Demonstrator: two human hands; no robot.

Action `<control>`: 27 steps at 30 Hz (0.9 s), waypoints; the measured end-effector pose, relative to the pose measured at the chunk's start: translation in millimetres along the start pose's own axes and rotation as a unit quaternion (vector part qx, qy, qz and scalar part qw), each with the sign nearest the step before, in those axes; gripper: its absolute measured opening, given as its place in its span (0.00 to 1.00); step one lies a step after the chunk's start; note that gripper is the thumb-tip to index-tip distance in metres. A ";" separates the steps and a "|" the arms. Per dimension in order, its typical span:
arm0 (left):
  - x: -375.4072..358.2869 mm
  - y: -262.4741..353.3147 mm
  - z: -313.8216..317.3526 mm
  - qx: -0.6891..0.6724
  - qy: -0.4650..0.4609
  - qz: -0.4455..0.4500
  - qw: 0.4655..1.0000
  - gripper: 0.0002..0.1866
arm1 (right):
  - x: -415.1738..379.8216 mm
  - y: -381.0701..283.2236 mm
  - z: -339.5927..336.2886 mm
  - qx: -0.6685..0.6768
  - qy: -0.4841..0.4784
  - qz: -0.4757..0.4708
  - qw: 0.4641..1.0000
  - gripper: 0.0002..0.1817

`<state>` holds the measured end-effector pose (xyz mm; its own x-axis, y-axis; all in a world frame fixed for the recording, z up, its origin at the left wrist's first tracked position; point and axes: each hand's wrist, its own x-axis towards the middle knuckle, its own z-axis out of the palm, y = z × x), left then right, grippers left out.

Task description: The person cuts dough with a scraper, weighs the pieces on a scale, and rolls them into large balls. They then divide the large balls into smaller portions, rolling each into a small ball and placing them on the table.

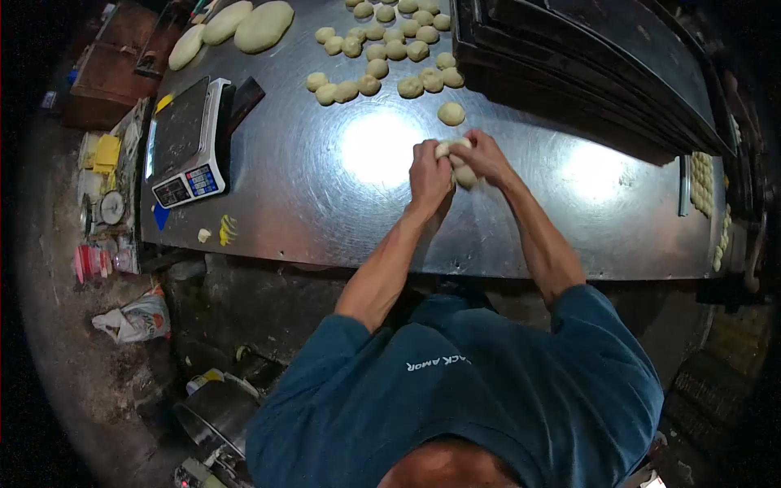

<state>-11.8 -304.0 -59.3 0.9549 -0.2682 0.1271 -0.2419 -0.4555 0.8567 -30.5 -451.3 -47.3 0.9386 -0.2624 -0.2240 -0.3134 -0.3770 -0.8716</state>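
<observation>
Both hands are together over the metal table, near its middle. My left hand [429, 172] has its fingers curled round a pale piece of dough [443, 150]. From the other side, my right hand [486, 156] pinches the same dough with bent fingers. Below and between the hands lies more dough [465, 176], partly hidden by the fingers. Just beyond them sits a single round dough ball [451, 113]. Several more dough balls [395, 50] are scattered in loose rows farther up the table.
A digital scale [185, 146] stands at the left, with a dark-bladed scraper [246, 99] beside it. Large dough pieces [264, 27] lie at the far left. Stacked dark trays [586, 73] rise at the right. Braided dough [701, 183] lies beyond them.
</observation>
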 end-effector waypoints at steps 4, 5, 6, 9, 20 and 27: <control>-47.8 32.0 -97.1 -0.151 0.018 -0.135 0.979 0.13 | -68.1 -31.0 45.5 0.273 -0.103 0.043 0.956 0.15; -55.8 23.0 -118.0 -0.111 0.013 -0.152 0.982 0.14 | -81.6 -37.3 57.3 0.256 -0.122 0.023 0.959 0.16; -55.6 1.1 -132.6 -0.044 -0.028 -0.152 0.987 0.15 | -90.7 -54.3 42.9 0.092 -0.197 0.021 0.976 0.22; -72.5 -48.0 -166.8 0.141 -0.097 -0.123 0.978 0.18 | -100.4 28.1 19.0 -0.446 0.003 -0.284 0.848 0.32; 95.0 -1.3 26.2 0.227 -0.128 0.247 0.933 0.21 | -174.7 40.2 48.5 -0.344 -0.152 -0.322 0.869 0.32; 51.5 17.8 -11.6 0.143 -0.185 0.180 0.956 0.11 | -28.5 39.8 -23.3 -0.458 0.125 -0.130 0.871 0.32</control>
<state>35.1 -316.1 -31.7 0.6878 -0.7086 0.1577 -0.6308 -0.4758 0.6130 -73.1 -479.5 -65.5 0.9701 -0.2044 0.1309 -0.1860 -0.9725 -0.1404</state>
